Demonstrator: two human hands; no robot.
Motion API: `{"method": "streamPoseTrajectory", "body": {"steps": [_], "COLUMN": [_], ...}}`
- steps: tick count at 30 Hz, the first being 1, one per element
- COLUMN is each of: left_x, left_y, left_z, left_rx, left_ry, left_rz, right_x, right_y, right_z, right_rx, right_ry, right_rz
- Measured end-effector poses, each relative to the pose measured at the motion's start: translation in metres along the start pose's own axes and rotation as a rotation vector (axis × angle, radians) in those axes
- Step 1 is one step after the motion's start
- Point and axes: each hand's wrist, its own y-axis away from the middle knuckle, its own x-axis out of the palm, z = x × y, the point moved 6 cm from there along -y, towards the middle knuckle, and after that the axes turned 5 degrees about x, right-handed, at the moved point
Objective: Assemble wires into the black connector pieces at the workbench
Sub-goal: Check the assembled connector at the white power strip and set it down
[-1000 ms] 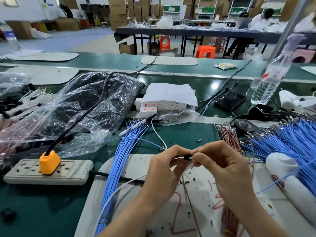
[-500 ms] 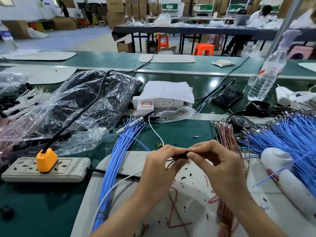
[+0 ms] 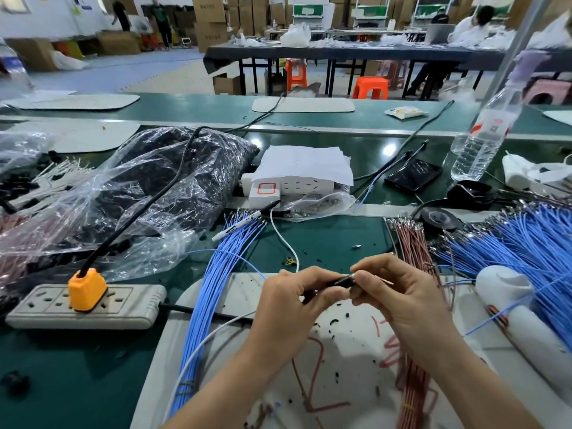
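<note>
While my left hand and right hand both pinch the black connector between curled fingertips, I should hold it level and press squarely, never twisting

The single view sits at the person's head, above the near edge of the green workbench, and faces forward and down; the left hand and the right hand, meeting on a black connector piece, lie close under the lens, low in mid-frame, with both forearms entering from the bottom edge; the wide angle bows the bench's rails and takes in the power strip at left, the water bottle at right, and, far off along the top, a dark table.
</note>
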Motion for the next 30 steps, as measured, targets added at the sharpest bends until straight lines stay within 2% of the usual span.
{"method": "streamPoseTrajectory", "body": {"steps": [5,13,24,30], "left_x": [0.004,0.008,0.015,0.020], "left_y": [0.001,0.000,0.004,0.004], "left_z": [0.004,-0.002,0.010,0.014], "left_rx": [-0.042,0.031,-0.057,-0.097], "left_ry": [0.056,0.050,0.219,0.308], "left_rz": [0.046,0.110,0.160,0.151], "right_x": [-0.002,-0.002,-0.005,-0.002], "right_y": [-0.001,-0.003,0.000,0.000], "right_z": [0.007,-0.008,-0.012,-0.008], "right_rx": [-0.074,0.187,0.257,0.273], "right_ry": [0.174,-0.026,-0.029,-0.034], "right_rz": [0.066,0.237,0.319,0.309]}}
